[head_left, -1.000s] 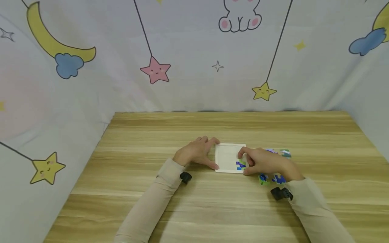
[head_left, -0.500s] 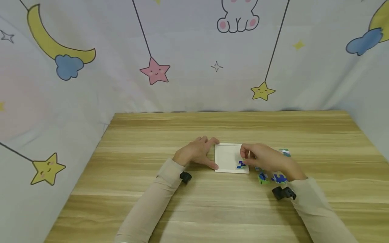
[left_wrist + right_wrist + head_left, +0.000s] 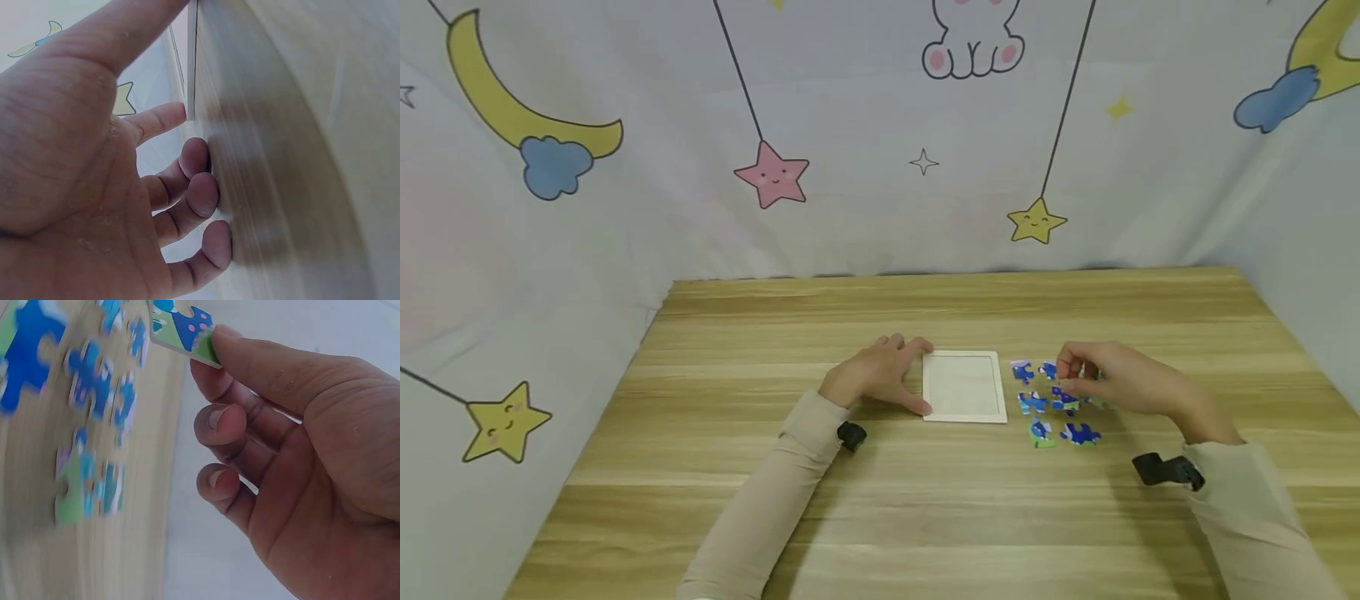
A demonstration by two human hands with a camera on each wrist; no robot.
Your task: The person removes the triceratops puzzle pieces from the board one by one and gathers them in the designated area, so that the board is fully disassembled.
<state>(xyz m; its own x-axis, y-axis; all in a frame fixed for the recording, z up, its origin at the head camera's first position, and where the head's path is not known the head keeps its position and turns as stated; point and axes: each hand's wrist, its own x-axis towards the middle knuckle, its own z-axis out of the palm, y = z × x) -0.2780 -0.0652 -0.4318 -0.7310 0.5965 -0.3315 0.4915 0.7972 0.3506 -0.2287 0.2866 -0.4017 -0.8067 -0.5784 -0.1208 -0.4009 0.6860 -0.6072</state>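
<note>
In the head view my left hand [image 3: 874, 372] holds a white square puzzle tray [image 3: 1002, 387] by its left side. Its thumb is at the near corner and its index finger at the far one; the left wrist view shows the other fingers curved beside the tabletop. My right hand [image 3: 1131, 379] is over the loose pieces to the right of the tray. Between thumb and index finger it pinches a puzzle piece [image 3: 185, 330], blue and green with pink dots, clear in the right wrist view. The tray bed is bare cream.
Several loose jigsaw pieces [image 3: 1081, 433] lie in a cluster right of the tray, some partly hidden behind the right hand. The wooden table [image 3: 925, 508] reaches back to a white patterned curtain [image 3: 865, 233], which also hangs at both sides.
The right hand has lifted the blue and green puzzle piece out of the tray's near right corner and carried it right, over the other pieces. The left hand stays on the tray.
</note>
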